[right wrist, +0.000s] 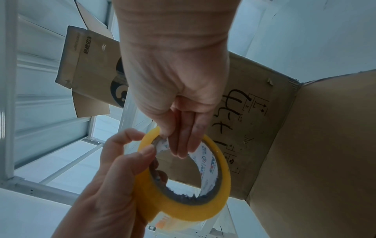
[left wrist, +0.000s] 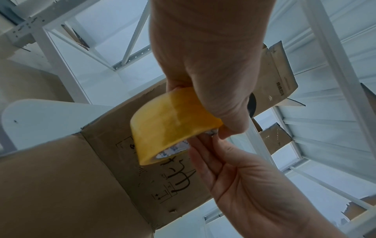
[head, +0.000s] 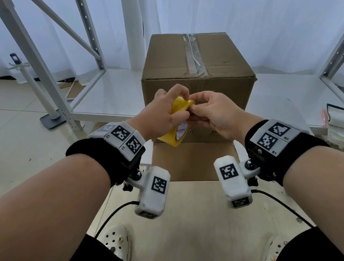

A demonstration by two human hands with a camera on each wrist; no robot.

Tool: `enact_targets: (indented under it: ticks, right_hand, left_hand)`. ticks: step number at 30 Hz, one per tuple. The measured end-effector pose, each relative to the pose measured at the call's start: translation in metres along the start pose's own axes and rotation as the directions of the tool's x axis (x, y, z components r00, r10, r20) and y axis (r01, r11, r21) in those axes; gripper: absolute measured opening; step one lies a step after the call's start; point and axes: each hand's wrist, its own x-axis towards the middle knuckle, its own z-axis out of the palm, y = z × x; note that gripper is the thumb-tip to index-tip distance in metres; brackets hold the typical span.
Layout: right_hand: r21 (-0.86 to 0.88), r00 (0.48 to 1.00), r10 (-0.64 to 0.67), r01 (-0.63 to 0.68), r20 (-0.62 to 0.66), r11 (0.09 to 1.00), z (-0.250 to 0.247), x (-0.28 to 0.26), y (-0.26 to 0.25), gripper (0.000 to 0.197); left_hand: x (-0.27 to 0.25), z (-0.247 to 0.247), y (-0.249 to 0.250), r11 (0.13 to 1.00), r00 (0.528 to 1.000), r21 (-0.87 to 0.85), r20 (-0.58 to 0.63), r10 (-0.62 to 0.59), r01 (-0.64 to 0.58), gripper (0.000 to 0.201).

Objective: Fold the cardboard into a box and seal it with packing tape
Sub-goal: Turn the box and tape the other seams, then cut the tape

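Note:
A brown cardboard box (head: 188,59) stands on the low white shelf, its top seam covered with clear tape. One brown flap (head: 190,161) lies flat towards me at its foot. In front of the box my left hand (head: 171,105) grips a yellow packing tape roll (head: 173,138) around its outer band. My right hand (head: 196,105) pinches the roll's upper rim. In the right wrist view, the right hand (right wrist: 173,143) has its fingers inside the tape roll (right wrist: 221,185) core and its thumb on the outer edge. In the left wrist view, the left hand (left wrist: 211,109) wraps the tape roll (left wrist: 168,122).
White metal shelving frames (head: 42,67) surround the box on both sides and above. A white pole stand (head: 50,118) rises from the floor at left. A stack of papers (head: 342,131) lies at right. Another printed carton (right wrist: 89,64) sits on a shelf overhead. Cables trail by my feet.

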Motion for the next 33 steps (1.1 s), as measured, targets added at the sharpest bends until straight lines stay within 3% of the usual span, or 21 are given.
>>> enact_targets:
  ticks: [7, 11, 22, 25, 28, 31, 33]
  right_hand:
    - [-0.022, 1.000, -0.009, 0.009, -0.009, 1.000, 0.002, 0.000, 0.001, 0.031]
    - [-0.028, 1.000, -0.024, 0.023, -0.020, 0.999, 0.001, 0.001, -0.001, 0.029]
    - [-0.086, 0.999, -0.035, 0.035, 0.000, 0.996, -0.001, -0.004, -0.001, 0.029]
    - [-0.008, 1.000, -0.017, 0.017, 0.000, 1.000, 0.000, -0.004, -0.005, 0.029]
    - [0.145, 1.000, 0.030, -0.029, -0.005, 0.989, 0.004, -0.003, -0.013, 0.028]
    - [0.059, 1.000, -0.020, 0.021, -0.006, 0.998, 0.002, -0.002, -0.016, 0.025]
    - [0.007, 0.999, -0.031, 0.031, -0.013, 0.999, 0.000, -0.006, -0.018, 0.025]
  left_hand:
    - [-0.001, -0.001, -0.002, 1.000, 1.000, 0.022, 0.012, -0.004, 0.004, 0.025]
    - [-0.002, -0.002, 0.000, 0.999, 0.998, -0.029, 0.055, -0.034, 0.035, 0.041]
    - [-0.001, 0.001, 0.000, 0.999, 0.999, -0.039, 0.033, -0.002, 0.003, 0.031]
    - [-0.001, 0.003, -0.002, 1.000, 1.000, -0.003, 0.000, 0.018, -0.018, 0.030]
    - [-0.005, 0.001, 0.000, 0.992, 0.994, -0.053, -0.016, 0.112, -0.113, 0.047]
    - [-0.005, -0.011, 0.005, 0.950, 0.990, -0.294, -0.115, 0.075, -0.106, 0.040]
    - [-0.006, -0.019, 0.004, 0.960, 0.981, -0.261, -0.185, 0.056, -0.104, 0.043]
